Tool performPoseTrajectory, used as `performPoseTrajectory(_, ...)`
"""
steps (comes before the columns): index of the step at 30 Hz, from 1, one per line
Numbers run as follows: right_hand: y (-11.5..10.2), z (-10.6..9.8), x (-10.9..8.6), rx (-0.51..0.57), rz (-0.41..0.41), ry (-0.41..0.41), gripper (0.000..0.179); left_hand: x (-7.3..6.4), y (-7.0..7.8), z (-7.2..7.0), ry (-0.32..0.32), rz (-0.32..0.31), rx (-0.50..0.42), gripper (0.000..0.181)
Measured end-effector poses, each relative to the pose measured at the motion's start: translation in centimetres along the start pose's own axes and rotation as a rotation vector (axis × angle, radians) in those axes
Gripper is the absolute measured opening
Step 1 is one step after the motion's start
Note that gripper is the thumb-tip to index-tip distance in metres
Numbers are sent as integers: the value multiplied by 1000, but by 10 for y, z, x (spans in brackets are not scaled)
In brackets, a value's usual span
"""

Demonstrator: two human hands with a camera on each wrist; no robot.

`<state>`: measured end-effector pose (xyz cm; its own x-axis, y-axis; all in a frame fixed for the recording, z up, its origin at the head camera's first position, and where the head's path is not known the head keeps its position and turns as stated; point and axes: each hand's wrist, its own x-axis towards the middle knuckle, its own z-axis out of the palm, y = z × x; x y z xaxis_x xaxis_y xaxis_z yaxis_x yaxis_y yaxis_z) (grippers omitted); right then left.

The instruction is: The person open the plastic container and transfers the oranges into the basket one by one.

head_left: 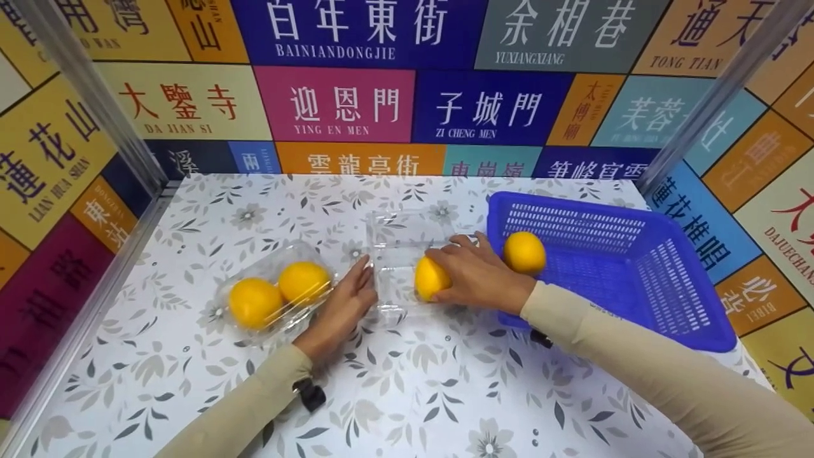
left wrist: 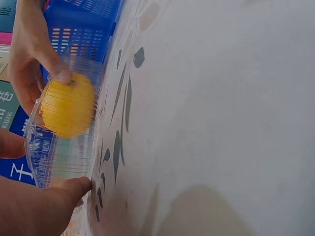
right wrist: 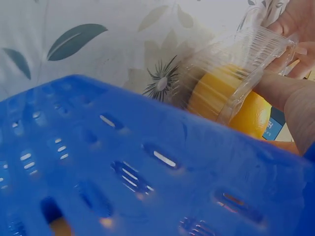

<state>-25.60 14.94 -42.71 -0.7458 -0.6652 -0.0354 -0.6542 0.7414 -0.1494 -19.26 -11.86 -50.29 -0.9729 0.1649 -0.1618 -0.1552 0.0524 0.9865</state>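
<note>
My right hand (head_left: 483, 273) grips an orange (head_left: 431, 280) from above, inside a clear plastic box (head_left: 395, 245) on the table. Through the ribbed wall in the left wrist view, the orange (left wrist: 68, 105) shows near the table with the right thumb on its top. My left hand (head_left: 343, 308) pinches the left edge of this box between thumb and fingers. In the right wrist view the blue basket's wall hides part of the box (right wrist: 256, 42) and the orange.
Two oranges (head_left: 255, 303) sit in another clear plastic box (head_left: 270, 331) at the left. A blue perforated basket (head_left: 674, 254) stands at the right, close to my right forearm, with one orange (head_left: 524, 252) by its left side. Sign-printed panels stand behind the flowered tabletop (head_left: 407, 394).
</note>
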Motion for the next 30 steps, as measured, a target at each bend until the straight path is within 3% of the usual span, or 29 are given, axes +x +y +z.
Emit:
performPoseTrajectory(2, 0, 0, -1, 3, 0, 14, 78, 0, 1, 1, -7, -4, -18, 83)
performPoseTrajectory(9, 0, 0, -2, 4, -25, 87, 76, 4, -1, 3, 12, 73, 18, 81)
performPoseTrajectory(19, -8, -4, -2, 17, -25, 100, 73, 3, 0, 2, 27, 22, 45, 80)
performPoseTrajectory(23, -15, -9, -3, 28, -42, 104, 73, 1, 0, 2, 22, 3, 17, 82)
performPoseTrajectory(30, -26, -20, -7, 21, -71, 118, 72, 1, 0, 1, 24, 20, 26, 82)
